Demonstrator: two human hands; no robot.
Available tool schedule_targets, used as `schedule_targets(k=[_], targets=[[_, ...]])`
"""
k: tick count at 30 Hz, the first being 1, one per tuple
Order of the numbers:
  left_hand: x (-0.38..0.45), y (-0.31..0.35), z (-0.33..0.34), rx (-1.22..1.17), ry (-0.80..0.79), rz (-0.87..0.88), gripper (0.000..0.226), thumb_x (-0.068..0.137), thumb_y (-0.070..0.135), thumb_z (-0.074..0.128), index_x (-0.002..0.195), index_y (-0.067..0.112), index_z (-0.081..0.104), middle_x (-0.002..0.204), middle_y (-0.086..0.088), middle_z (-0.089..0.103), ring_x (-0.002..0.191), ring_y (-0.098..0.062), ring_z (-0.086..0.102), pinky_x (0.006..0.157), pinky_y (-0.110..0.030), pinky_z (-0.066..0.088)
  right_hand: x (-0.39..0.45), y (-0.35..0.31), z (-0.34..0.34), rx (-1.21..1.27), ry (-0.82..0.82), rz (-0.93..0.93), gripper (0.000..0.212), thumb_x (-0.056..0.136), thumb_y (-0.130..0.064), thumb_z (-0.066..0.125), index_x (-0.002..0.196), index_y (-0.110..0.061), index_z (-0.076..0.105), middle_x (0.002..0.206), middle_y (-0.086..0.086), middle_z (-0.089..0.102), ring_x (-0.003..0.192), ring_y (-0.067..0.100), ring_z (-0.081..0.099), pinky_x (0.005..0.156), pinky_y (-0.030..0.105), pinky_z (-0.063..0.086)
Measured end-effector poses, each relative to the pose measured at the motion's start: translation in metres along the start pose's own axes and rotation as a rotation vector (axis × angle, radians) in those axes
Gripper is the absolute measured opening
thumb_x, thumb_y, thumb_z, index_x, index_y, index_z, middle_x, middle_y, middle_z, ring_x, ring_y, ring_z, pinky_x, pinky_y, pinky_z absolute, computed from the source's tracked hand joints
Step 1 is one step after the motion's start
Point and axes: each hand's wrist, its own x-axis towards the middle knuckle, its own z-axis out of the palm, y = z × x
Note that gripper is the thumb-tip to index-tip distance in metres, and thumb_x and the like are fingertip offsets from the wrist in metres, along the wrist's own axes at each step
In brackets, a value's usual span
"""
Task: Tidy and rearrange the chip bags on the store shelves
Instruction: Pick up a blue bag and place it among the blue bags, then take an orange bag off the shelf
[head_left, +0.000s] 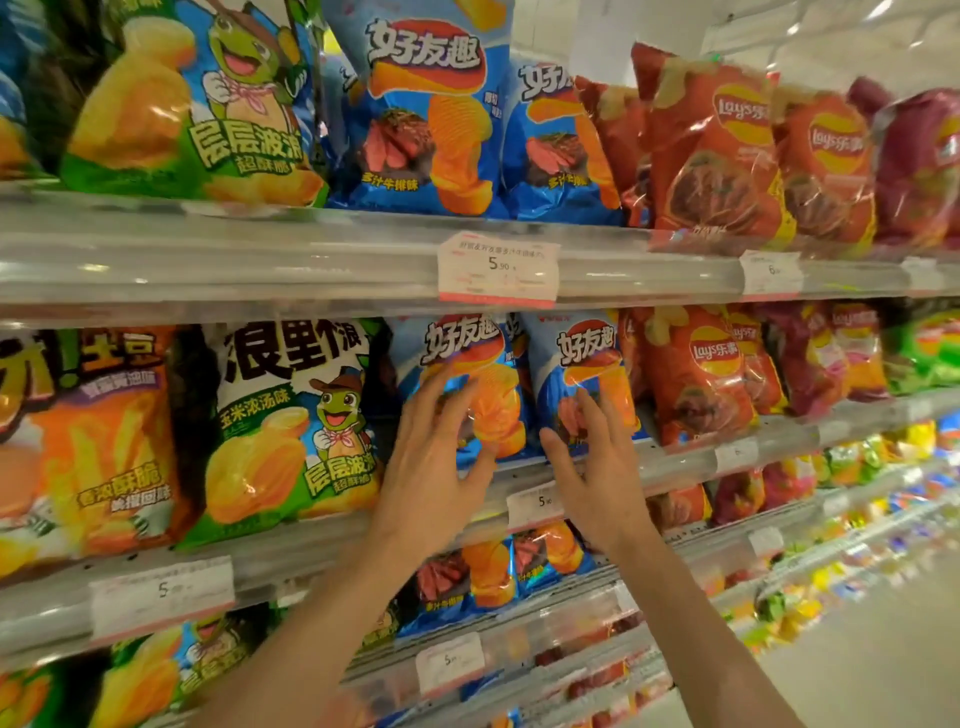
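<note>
Both hands up at mid shelf (675, 457). Left hand (431, 467) w/ fingers spread, relaxed, tips on left blue chip bag (467, 364); no grip. Right hand (597, 467) also open, fingers straight, touching right blue chip bag (587, 374) just beside it. Red Lay's bags (696, 374) to the right, green bag (291, 426) left.

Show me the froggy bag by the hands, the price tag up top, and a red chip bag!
Frog bag (291, 426): head view, on the frog's picture.
Price tag (497, 267): head view, on its printed price.
Red chip bag (696, 374): head view, on its front.
</note>
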Motion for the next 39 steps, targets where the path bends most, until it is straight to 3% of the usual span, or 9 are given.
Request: schedule_targets(k=[8, 13, 17, 19, 23, 26, 29, 35, 39], targets=[[-0.07, 0.008, -0.035, -0.061, -0.151, -0.064, 0.053, 0.098, 0.027, 0.06, 0.148, 0.022, 0.044, 0.153, 0.008, 0.042, 0.141, -0.009, 0.037, 0.117, -0.036, 0.033, -0.074, -0.009, 0.006, 0.068, -0.091, 0.087, 0.071, 0.096, -0.058, 0.039, 0.159, -0.028, 0.026, 0.169, -0.006, 0.008, 0.156, 0.011, 0.003, 0.125, 0.047, 0.02], [-0.114, 0.011, -0.058, 0.003, -0.049, -0.179, 0.05, 0.096, 0.033, 0.058, 0.144, 0.022, 0.049, 0.151, 0.01, 0.043, 0.142, -0.005, 0.034, 0.117, -0.026, 0.027, -0.115, -0.01, 0.016, 0.212, -0.202, 0.111, 0.062, 0.098, -0.057, 0.042, 0.155, -0.042, 0.023, 0.166, -0.018, 0.006, 0.155, 0.008, 0.013, 0.12, 0.043, 0.033], [-0.151, 0.012, -0.076, 0.041, -0.034, -0.321, 0.048, 0.097, 0.033, 0.062, 0.141, 0.04, 0.045, 0.146, 0.019, 0.043, 0.136, 0.009, 0.032, 0.111, -0.014, 0.026, -0.148, -0.013, 0.029, 0.249, -0.289, 0.121, 0.064, 0.09, -0.071, 0.035, 0.149, -0.049, 0.025, 0.159, -0.012, 0.035, 0.146, 0.015, 0.038, 0.108, 0.041, 0.046], [-0.169, 0.009, -0.087, 0.034, -0.019, -0.421, 0.047, 0.096, 0.038, 0.061, 0.141, 0.041, 0.046, 0.141, 0.02, 0.047, 0.129, 0.006, 0.042, 0.105, -0.02, 0.038, -0.161, -0.019, 0.037, 0.285, -0.337, 0.18, 0.071, 0.089, -0.068, 0.04, 0.152, -0.038, 0.032, 0.153, -0.008, 0.046, 0.138, 0.017, 0.049, 0.105, 0.046, 0.05], [-0.195, 0.003, -0.112, -0.008, 0.045, -0.572, 0.049, 0.093, 0.039, 0.061, 0.135, 0.055, 0.041, 0.123, 0.028, 0.055, 0.106, 0.015, 0.053, 0.068, -0.017, 0.054, -0.173, -0.036, 0.046, 0.295, -0.382, 0.215, 0.068, 0.088, -0.065, 0.044, 0.148, -0.034, 0.039, 0.133, -0.011, 0.059, 0.109, 0.011, 0.065, 0.097, 0.044, 0.055], [-0.205, -0.006, -0.13, 0.004, 0.054, -0.619, 0.046, 0.095, 0.037, 0.061, 0.138, 0.044, 0.046, 0.115, 0.026, 0.061, 0.099, 0.012, 0.059, 0.077, -0.031, 0.058, -0.174, -0.049, 0.049, 0.275, -0.39, 0.202, 0.066, 0.087, -0.066, 0.041, 0.146, -0.037, 0.041, 0.126, -0.016, 0.059, 0.098, -0.001, 0.063, 0.09, 0.037, 0.057], [-0.209, -0.019, -0.154, 0.004, 0.035, -0.593, 0.044, 0.095, 0.038, 0.06, 0.137, 0.043, 0.046, 0.113, 0.026, 0.064, 0.094, 0.007, 0.063, 0.076, -0.028, 0.058, -0.171, -0.065, 0.051, 0.243, -0.377, 0.183, 0.066, 0.084, -0.065, 0.041, 0.141, -0.033, 0.049, 0.119, -0.016, 0.064, 0.087, -0.004, 0.063, 0.072, 0.022, 0.054], [-0.189, -0.052, -0.236, 0.14, -0.015, -0.41, 0.04, 0.095, 0.041, 0.059, 0.125, 0.061, 0.041, 0.101, 0.038, 0.06, 0.089, 0.017, 0.06, 0.069, -0.007, 0.048, -0.146, -0.132, 0.057, 0.16, -0.247, 0.014, 0.048, 0.096, -0.048, 0.051, 0.139, -0.025, 0.053, 0.095, -0.019, 0.066, 0.078, -0.004, 0.064, 0.065, 0.012, 0.049], [-0.165, -0.079, -0.295, 0.254, -0.082, -0.263, 0.048, 0.097, 0.039, 0.054, 0.143, 0.04, 0.04, 0.116, 0.02, 0.06, 0.095, -0.001, 0.063, 0.074, -0.031, 0.056, -0.124, -0.191, 0.068, 0.033, -0.227, -0.093, 0.038, 0.1, -0.043, 0.054, 0.136, -0.031, 0.054, 0.093, -0.019, 0.067, 0.073, -0.006, 0.061, 0.057, 0.012, 0.043]])
